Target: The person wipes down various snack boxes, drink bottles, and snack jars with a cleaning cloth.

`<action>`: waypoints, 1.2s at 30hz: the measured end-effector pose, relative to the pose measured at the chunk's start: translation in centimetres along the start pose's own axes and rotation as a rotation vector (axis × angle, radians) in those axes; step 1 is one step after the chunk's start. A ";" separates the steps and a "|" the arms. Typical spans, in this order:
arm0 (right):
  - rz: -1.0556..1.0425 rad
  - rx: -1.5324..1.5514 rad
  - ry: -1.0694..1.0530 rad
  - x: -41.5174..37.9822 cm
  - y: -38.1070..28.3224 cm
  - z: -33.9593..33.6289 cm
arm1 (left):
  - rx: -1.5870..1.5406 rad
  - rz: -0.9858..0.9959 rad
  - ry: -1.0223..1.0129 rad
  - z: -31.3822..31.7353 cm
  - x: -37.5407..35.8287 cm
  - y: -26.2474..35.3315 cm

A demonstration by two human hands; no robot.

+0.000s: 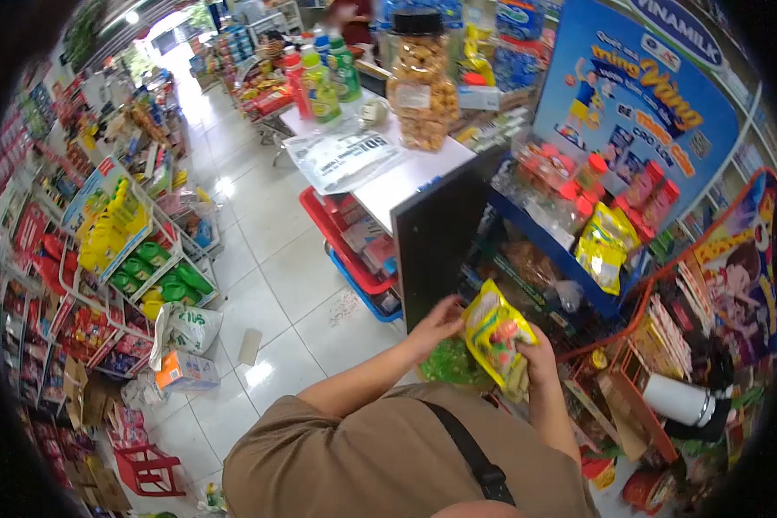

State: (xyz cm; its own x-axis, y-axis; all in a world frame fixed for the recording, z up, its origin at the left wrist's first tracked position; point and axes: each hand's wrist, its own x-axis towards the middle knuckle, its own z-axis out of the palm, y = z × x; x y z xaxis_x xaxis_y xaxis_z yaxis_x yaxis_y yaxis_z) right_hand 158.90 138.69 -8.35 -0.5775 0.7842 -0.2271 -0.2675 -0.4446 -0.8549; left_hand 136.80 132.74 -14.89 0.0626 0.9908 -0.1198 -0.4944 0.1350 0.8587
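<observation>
My right hand (540,363) grips a yellow snack packet (495,331) with colourful printing, holding it up in front of a dark shelf unit (436,237). My left hand (436,325) touches the packet's left edge, fingers curled on it. Below the packet lies a green bag (447,363). More yellow packets (604,246) hang on the blue shelf to the right.
A white counter (406,177) holds a large jar of snacks (421,82), bottles (324,78) and a plastic bag. Red and blue baskets (354,259) sit under it. Racks of goods (121,250) line the left of the tiled aisle. A red stool (147,470) stands low left.
</observation>
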 end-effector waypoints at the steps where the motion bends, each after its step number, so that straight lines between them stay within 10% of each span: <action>1: -0.035 -0.088 -0.060 0.4 1.1 -1.7 | -0.200 -0.083 -0.120 -0.2 -0.3 -0.1; 4: -0.052 -0.137 -0.046 0.7 2.5 -1.6 | -0.478 -0.433 -0.367 -0.1 -1.0 0.5; 12: -0.455 -0.327 0.507 1.2 1.4 0.0 | -0.480 -0.272 -0.030 1.9 -0.7 0.2; 18: -0.786 -1.332 -0.069 0.7 2.6 6.6 | -0.478 -0.300 0.026 3.9 -0.2 -1.3; 24: -0.608 -1.060 0.318 3.6 4.0 1.5 | -0.480 -0.379 0.043 4.7 -1.8 -0.6; 32: -0.741 -0.972 -0.091 2.1 4.8 5.7 | -0.425 -0.350 0.016 4.0 -0.8 -1.7; 36: -0.683 -1.040 0.144 2.7 4.0 2.5 | -0.449 -0.371 -0.022 4.5 -1.4 -1.0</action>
State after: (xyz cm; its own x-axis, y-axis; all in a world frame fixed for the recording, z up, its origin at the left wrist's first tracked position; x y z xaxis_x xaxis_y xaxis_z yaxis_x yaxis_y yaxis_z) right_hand 154.33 138.00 -11.24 -0.4536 0.7892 0.4141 0.2945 0.5713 -0.7661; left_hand 141.18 131.27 -13.36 0.3175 0.8784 -0.3572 -0.7551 0.4620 0.4652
